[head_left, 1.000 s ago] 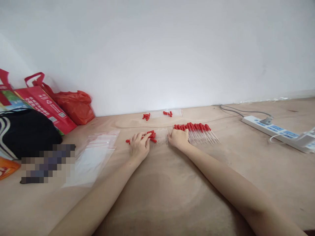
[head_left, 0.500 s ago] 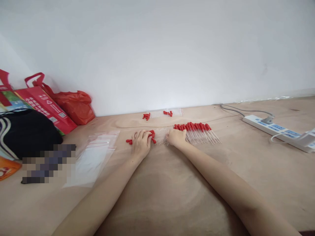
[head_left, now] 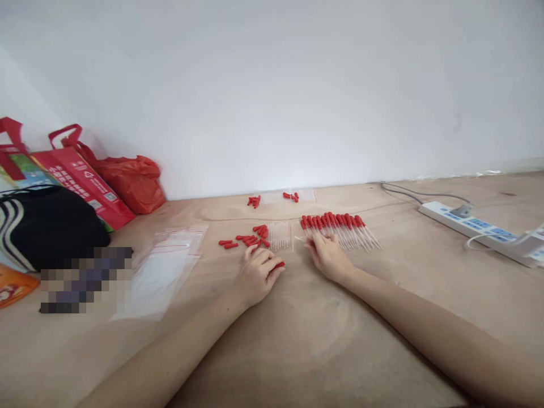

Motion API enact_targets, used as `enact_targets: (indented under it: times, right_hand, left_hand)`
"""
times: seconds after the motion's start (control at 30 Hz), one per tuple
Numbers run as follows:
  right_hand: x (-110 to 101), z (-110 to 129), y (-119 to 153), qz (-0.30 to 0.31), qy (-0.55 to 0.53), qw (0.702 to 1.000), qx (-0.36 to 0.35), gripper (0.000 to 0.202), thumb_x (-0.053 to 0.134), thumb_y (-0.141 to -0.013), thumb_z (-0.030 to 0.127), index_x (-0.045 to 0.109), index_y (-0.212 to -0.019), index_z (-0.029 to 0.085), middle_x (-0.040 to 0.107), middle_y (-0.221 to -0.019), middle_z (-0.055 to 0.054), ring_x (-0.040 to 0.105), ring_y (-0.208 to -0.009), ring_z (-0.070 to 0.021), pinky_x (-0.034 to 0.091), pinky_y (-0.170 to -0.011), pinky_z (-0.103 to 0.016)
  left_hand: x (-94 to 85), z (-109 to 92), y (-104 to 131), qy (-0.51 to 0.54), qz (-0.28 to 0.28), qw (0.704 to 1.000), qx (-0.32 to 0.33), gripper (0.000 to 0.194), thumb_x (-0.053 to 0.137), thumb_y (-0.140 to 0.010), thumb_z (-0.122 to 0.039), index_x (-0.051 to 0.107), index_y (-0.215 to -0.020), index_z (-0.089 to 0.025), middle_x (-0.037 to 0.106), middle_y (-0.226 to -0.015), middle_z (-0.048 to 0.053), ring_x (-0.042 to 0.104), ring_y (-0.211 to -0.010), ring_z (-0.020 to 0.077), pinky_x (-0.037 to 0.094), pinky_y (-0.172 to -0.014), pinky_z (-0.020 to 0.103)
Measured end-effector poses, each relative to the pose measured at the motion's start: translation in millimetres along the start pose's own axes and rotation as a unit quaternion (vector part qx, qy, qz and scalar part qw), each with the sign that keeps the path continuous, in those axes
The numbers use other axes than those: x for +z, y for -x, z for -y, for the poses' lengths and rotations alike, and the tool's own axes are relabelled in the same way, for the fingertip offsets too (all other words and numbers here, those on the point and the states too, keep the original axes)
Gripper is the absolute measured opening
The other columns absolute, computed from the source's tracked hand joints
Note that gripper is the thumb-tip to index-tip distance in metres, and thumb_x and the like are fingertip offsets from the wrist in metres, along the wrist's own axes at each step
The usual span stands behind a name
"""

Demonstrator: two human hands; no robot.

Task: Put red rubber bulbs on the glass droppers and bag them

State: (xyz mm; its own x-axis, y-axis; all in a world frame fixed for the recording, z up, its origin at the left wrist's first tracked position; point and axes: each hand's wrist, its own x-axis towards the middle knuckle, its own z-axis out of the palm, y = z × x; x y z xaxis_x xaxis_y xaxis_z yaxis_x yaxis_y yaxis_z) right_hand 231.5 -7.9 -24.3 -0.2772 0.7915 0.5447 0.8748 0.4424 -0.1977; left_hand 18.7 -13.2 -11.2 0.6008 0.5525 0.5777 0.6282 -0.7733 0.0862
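Note:
Between the fingers of my left hand (head_left: pixel 260 275) is a red rubber bulb (head_left: pixel 279 264). My right hand (head_left: pixel 329 256) pinches a thin clear dropper tube (head_left: pixel 299 238) that points left. Beyond my left hand lie several loose red bulbs (head_left: pixel 249 238). A row of bare clear tubes (head_left: pixel 278 236) lies just right of them, with one tube a little apart. Past my right hand, several droppers with red bulbs fitted (head_left: pixel 340 222) lie side by side, bulbs towards the wall; my fingers cover part of the nearest ones.
Clear zip bags (head_left: pixel 165 272) lie flat at left, near dark and red bags (head_left: pixel 91 181). Close to the wall are more red bulbs (head_left: pixel 254 202) and a clear bag (head_left: pixel 308 195). A white power strip (head_left: pixel 476 229) with cables sits at right on the wooden table (head_left: pixel 314 345).
My left hand has drawn back from the bulb pile with a bulb in its fingers. My right hand has moved right, away from the bare tubes, holding one tube.

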Motion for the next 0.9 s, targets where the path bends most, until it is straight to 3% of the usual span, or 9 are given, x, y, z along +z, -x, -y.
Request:
enact_targets:
  times: [0.1,0.2,0.43,0.67,0.9]
  right_hand:
    - [-7,-9,21,-0.011,-0.029,0.996,-0.088,0.021,0.034,-0.088,0.019,0.052,-0.097,0.015,0.062,-0.086,-0.007,0.054,-0.076,-0.0146,0.028,-0.078,-0.031]
    - [-14,-8,27,-0.011,-0.039,0.991,-0.126,0.023,0.035,-0.087,0.017,0.056,-0.098,0.017,0.062,-0.084,-0.006,0.054,-0.076,-0.0141,0.026,-0.081,-0.033]
    - [-11,4,22,-0.006,-0.056,0.986,-0.16,0.024,0.036,-0.087,0.016,0.059,-0.096,0.017,0.062,-0.08,-0.004,0.054,-0.075,-0.0132,0.023,-0.084,-0.035]
    - [-11,3,23,-0.005,-0.048,0.983,-0.175,0.026,0.039,-0.084,0.014,0.059,-0.101,0.02,0.061,-0.078,-0.002,0.052,-0.072,-0.0118,0.024,-0.082,-0.035]
    - [-11,1,22,-0.015,-0.115,0.971,-0.208,0.028,0.039,-0.083,0.013,0.06,-0.099,0.021,0.062,-0.079,-0.002,0.051,-0.068,-0.0106,0.025,-0.077,-0.033]
  left_hand:
    - [1.7,0,1,0.023,0.012,1.0,0.001,0.017,0.046,-0.084,-0.025,0.062,-0.086,-0.02,0.06,-0.077,0.002,0.056,-0.077,0.0152,0.029,-0.093,0.043]
    - [2.2,-1,0,0.04,0.015,0.999,0.008,0.015,0.047,-0.084,-0.023,0.062,-0.087,-0.021,0.063,-0.081,0.001,0.057,-0.083,0.0154,0.022,-0.099,0.045]
    - [4.6,-4,-1,0.049,0.004,0.999,0.02,0.014,0.047,-0.084,-0.022,0.061,-0.088,-0.019,0.067,-0.082,0.001,0.059,-0.089,0.017,0.016,-0.103,0.048]
    - [4.7,-4,-2,0.055,-0.007,0.998,0.027,0.014,0.046,-0.086,-0.021,0.06,-0.087,-0.018,0.067,-0.079,0.001,0.06,-0.08,0.0149,0.018,-0.102,0.047]
    - [3.0,-6,-1,0.065,0.005,0.997,0.035,0.018,0.042,-0.087,-0.021,0.059,-0.081,-0.018,0.064,-0.068,-0.001,0.059,-0.067,0.0124,0.022,-0.099,0.045]
